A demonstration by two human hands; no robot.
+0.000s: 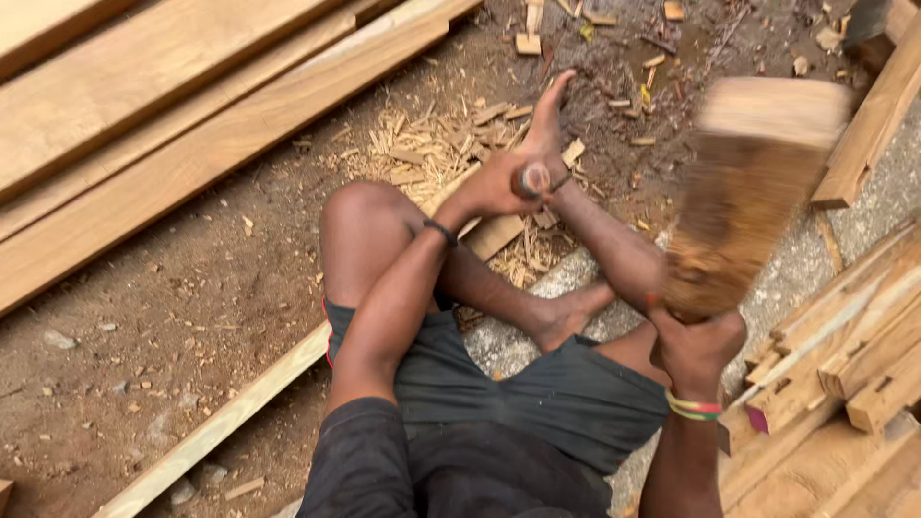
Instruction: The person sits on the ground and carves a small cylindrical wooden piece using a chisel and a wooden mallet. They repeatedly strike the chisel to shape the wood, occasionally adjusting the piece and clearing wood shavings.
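My left hand [501, 185] grips a chisel [531, 178] by its round handle, held upright over a long wooden plank [221, 422] that runs under my legs. Wood chips [436, 149] lie scattered around the chisel's spot. My right hand [698, 347] is closed on a thick wooden mallet [748, 192], raised to the right of the chisel and blurred by motion. I sit on the ground with bare feet; one foot [549, 115] stretches past the chisel and the other [574, 312] is tucked in. The chisel's blade is hidden by my hand.
Long planks [144, 115] lie stacked at the upper left. Notched and jointed timber pieces [844, 355] are piled at the right, with another beam [868, 125] at the upper right. Bare dirt with small stones and offcuts [528, 43] surrounds me.
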